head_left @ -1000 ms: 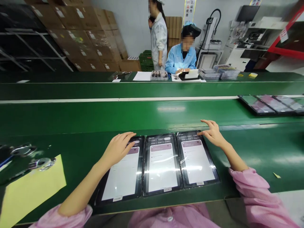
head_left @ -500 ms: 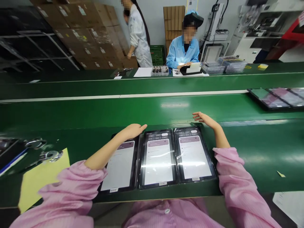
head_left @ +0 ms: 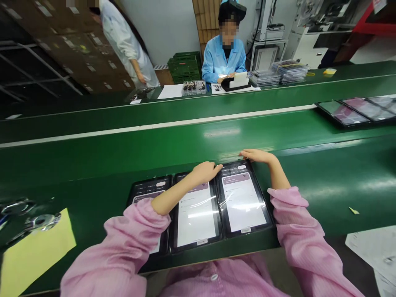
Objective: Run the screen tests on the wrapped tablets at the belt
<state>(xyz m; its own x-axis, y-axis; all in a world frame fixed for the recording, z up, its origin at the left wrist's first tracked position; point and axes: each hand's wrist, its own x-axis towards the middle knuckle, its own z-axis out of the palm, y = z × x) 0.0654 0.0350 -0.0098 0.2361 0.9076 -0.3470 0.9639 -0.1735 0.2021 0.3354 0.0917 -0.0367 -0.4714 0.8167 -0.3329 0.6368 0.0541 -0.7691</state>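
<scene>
Three tablets lie side by side in front of me, screens up and lit: a left tablet (head_left: 151,185), a middle tablet (head_left: 198,218) and a right tablet (head_left: 244,202). My left hand (head_left: 204,171) is over the top end of the middle tablet, its thumb stretched towards the right tablet's upper left corner. The other left fingers are mostly hidden behind the hand. At the right tablet's far edge is my right hand (head_left: 256,155), fingers extended and pointing left. Whether it touches that edge I cannot tell. My left forearm covers part of the left and middle tablets.
More tablets (head_left: 349,112) lie on the green conveyor (head_left: 148,148) at right. Yellow paper (head_left: 40,251) and shiny metal parts (head_left: 40,222) are at left. White papers (head_left: 371,247) sit lower right. Across the line a person in blue (head_left: 224,57) sits; another in white (head_left: 123,37) stands.
My left hand has moved right, from the left tablet to the middle tablet's top. My right hand has come in closer to the right tablet's far edge. The view has tilted.
</scene>
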